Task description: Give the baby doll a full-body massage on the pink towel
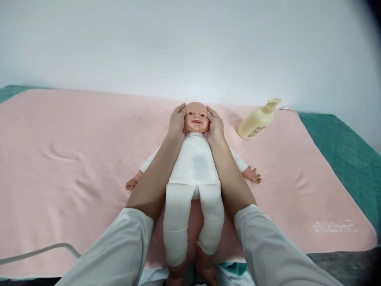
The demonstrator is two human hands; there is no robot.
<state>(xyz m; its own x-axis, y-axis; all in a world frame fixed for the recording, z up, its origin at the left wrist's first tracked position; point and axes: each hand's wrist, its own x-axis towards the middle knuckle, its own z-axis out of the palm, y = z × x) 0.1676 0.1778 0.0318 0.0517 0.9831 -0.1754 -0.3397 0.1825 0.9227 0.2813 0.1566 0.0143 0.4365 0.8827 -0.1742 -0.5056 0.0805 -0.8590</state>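
Observation:
A baby doll (195, 159) with a white cloth body lies on its back, its head away from me and its feet at the near edge. My left hand (177, 121) cups the left side of the doll's head, fingers curved along the cheek and temple. On the opposite side, my right hand (215, 123) holds the head in the same way. Both palms press against the head, and some fingertips are hidden behind it. The doll's arms stretch out sideways, passing under my forearms.
Beneath the doll spreads a pink blanket (89, 159), over a green cover (345, 151). A pale yellow pump bottle (256, 121) stands to the right of the doll's head. A grey cable (44, 249) crosses the blanket at the lower left. Behind rises a white wall (190, 47).

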